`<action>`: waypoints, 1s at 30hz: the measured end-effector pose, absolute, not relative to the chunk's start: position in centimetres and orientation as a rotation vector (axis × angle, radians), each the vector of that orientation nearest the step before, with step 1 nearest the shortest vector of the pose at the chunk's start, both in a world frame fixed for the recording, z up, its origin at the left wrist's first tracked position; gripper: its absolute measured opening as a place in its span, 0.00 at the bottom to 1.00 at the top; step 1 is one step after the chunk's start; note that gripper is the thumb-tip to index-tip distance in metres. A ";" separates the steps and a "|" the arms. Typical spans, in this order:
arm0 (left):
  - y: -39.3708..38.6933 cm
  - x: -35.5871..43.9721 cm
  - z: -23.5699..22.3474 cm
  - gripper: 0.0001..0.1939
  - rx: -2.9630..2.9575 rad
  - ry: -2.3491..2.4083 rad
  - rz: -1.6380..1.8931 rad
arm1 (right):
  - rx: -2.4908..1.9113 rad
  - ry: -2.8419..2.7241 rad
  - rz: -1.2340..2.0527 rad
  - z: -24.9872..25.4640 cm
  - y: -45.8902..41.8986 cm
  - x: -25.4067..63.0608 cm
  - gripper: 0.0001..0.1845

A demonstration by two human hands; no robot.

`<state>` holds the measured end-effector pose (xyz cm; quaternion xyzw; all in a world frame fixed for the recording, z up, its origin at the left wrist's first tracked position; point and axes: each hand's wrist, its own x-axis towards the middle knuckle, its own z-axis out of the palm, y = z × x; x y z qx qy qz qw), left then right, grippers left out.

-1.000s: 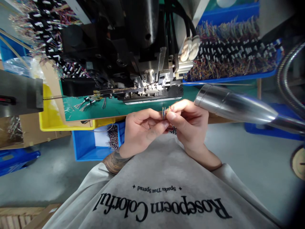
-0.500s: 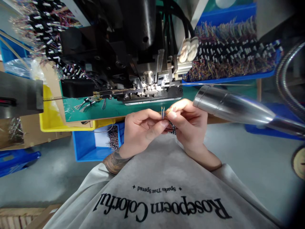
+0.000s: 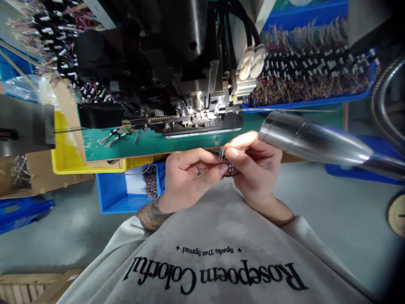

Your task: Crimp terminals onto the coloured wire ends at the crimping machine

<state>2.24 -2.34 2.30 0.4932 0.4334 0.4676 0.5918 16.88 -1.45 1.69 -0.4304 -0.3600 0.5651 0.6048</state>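
My left hand and my right hand meet just below the edge of the green bench. Both pinch a thin bundle of coloured wires whose tips stick up between the fingertips. A black-and-white braided cable end hangs under my right fingers. Straight ahead stands the black crimping machine, its metal jaw a short way above the wire tips.
A shiny metal lamp head on a flexible neck juts in from the right, close to my right hand. Blue trays of cut cables sit at back right, more cables at back left. A yellow bin and a blue bin lie at left.
Both hands shifted slightly right and the wire tips tilted and sank lower between the fingers. The machine has not moved.
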 end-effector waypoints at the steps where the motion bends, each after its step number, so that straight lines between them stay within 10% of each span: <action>1: -2.3 2.3 2.4 0.10 1.180 1.016 1.103 | -0.989 -0.827 1.326 1.8 -1.5 16.9 0.09; 30: -3.0 2.3 2.6 0.05 1.198 1.028 1.112 | -0.839 -0.678 1.593 2.8 -1.8 17.0 0.08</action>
